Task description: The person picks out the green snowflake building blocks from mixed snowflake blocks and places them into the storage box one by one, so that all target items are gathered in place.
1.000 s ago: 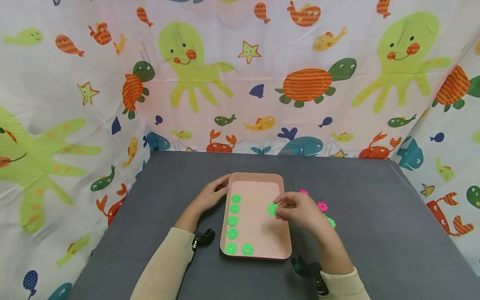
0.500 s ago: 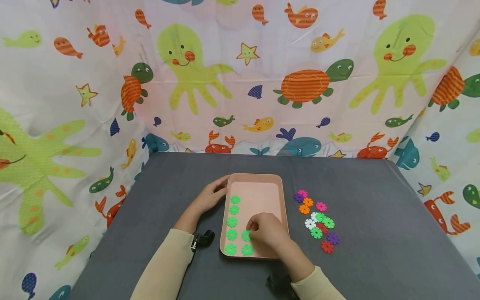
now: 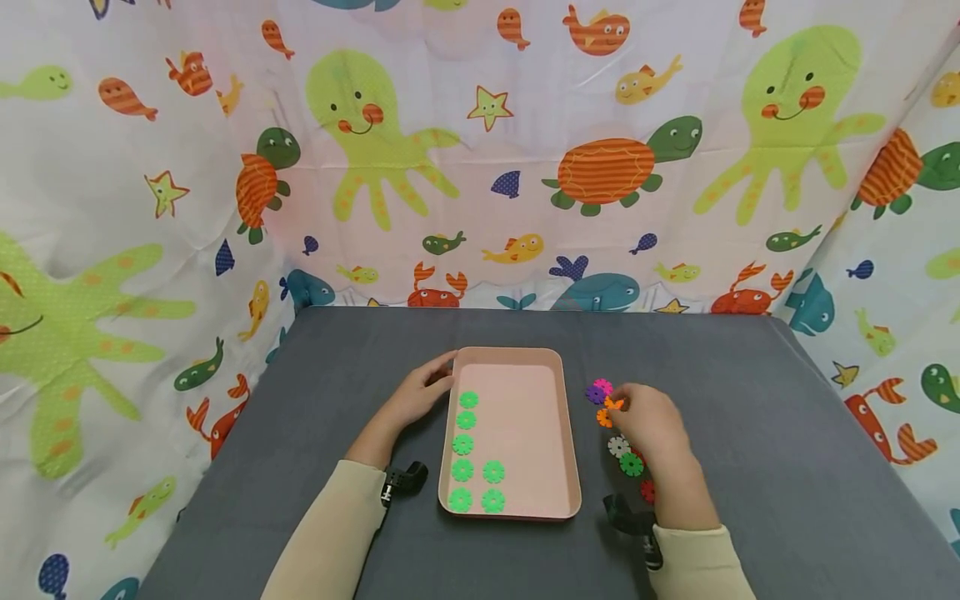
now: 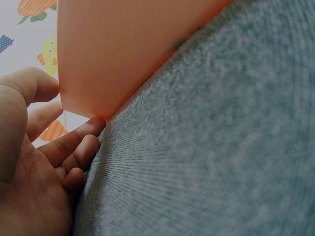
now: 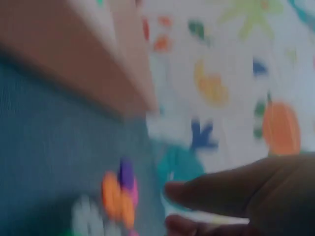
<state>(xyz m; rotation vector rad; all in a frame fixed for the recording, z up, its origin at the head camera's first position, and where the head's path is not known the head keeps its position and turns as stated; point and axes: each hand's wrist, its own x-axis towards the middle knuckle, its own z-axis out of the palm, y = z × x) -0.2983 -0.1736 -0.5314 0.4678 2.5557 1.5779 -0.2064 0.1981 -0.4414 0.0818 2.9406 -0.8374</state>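
With fingers point(image 3: 628, 395) of the right hand point(image 3: 656, 423) bent downward, covers part of an orange piece point(image 3: 611, 404) outside the tray point(image 3: 560, 392), between two and three o'clock from the tray's centre; cannot tell a pinch from a mere touch, with the contact hidden under the fingertips. In the right wrist view, makes out little more: heavy blur, a narrow gap between two fingertips, most of the hand cut off at the edge. Just beside, a second orange piece point(image 3: 603, 418), a purple piece point(image 3: 595, 395) and, toward two o'clock, a pink piece point(image 3: 603, 384). Around three o'clock, a white piece point(image 3: 618, 447); toward four, a green piece point(image 3: 632, 464) and a red piece point(image 3: 647, 492) partly covered by the forearm point(image 3: 681, 487), plus a sliver of red behind the hand. At ten o'clock, touches the tray's outer side with the left hand point(image 3: 416, 398), fingers loosely apart in the left wrist view, one partly hidden behind the tray corner, others bent near the tabletop point(image 4: 211, 123). On the tray, seven green pieces point(image 3: 462, 444): five in a column from ten down to seven o'clock, two more between six and seven.
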